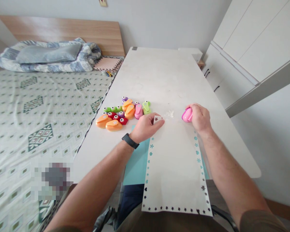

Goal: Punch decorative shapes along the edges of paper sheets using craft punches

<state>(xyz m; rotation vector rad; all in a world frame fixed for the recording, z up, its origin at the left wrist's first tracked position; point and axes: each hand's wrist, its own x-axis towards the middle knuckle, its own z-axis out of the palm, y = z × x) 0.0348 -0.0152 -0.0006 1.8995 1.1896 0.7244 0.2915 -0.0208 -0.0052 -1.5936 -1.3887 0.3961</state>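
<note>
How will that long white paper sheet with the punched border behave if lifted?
The long white paper sheet looks thin, so it should feel light and probably flop. Its edges, lined with punched holes, might tear fairly easily.

A home bedroom: bed [62, 103] (with wooden headboard [62, 29]), quilt [88, 60], white cabinets [258, 29].
</note>
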